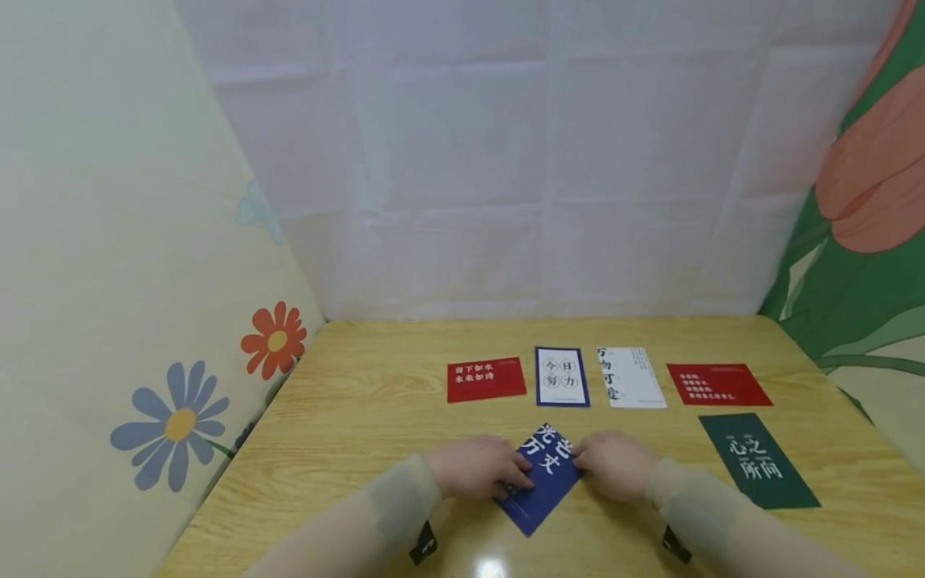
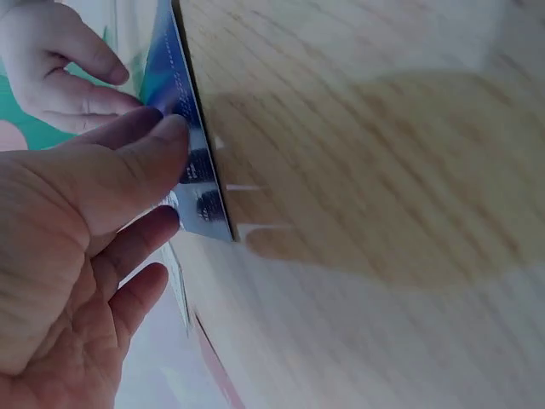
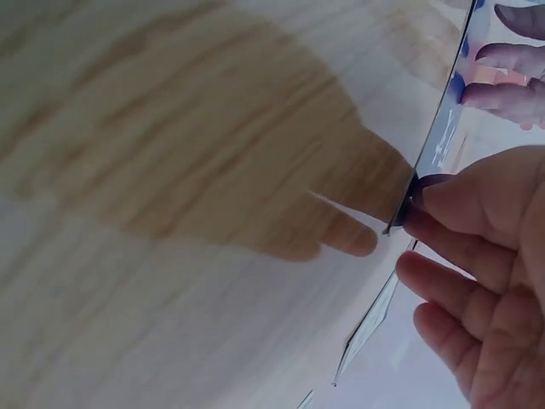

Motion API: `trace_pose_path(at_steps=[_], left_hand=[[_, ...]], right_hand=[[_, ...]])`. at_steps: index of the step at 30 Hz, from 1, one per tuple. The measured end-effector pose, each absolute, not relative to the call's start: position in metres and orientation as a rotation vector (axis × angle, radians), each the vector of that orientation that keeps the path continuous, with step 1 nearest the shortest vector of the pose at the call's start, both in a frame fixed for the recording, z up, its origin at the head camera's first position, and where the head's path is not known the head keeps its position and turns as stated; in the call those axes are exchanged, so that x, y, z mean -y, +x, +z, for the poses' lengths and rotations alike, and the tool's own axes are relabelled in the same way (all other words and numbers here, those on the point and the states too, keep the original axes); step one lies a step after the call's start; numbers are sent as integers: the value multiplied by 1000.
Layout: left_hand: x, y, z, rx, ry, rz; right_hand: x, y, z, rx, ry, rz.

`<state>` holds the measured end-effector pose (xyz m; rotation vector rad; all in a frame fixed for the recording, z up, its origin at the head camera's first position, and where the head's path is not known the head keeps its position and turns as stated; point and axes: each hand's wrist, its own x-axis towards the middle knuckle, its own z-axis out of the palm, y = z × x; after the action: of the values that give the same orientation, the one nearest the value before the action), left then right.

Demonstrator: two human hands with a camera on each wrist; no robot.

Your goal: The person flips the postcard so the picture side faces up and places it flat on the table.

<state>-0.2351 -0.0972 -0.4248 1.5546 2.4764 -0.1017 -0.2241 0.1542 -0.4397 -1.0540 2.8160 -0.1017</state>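
A dark blue card [image 1: 538, 502] with large white characters lies at an angle near the front middle of the table. My left hand [image 1: 478, 467] is at its left side, thumb and forefinger pinching the edge. On the opposite side, the right hand [image 1: 614, 466] holds the card's corner between thumb and forefinger. In the left wrist view the card [image 2: 204, 183] appears nearly edge-on, the thumb lying over its printed face. The right wrist view shows the right thumb and forefinger [image 3: 468, 204] meeting at the corner, other fingers loosely bent.
Behind the hands lie a red card [image 1: 487, 389], a blue-bordered white card [image 1: 562, 395], a white card [image 1: 636, 389] and another red card [image 1: 719, 393]. A green card [image 1: 759, 486] is at right on the wooden table [image 1: 347, 393]. White cloth [image 1: 462, 160] hangs behind.
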Motion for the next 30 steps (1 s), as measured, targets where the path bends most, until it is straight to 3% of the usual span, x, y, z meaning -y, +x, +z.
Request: trace_pose_path(at_steps=[15,30], left_hand=[[95,-230,-428,-2530,1253,-56],[124,-209,-434,-2625,1122,0]], right_hand=[[-165,-223,-442,-2812,-1035,-95],[-168,-224,-438,-2867,-998,-309]])
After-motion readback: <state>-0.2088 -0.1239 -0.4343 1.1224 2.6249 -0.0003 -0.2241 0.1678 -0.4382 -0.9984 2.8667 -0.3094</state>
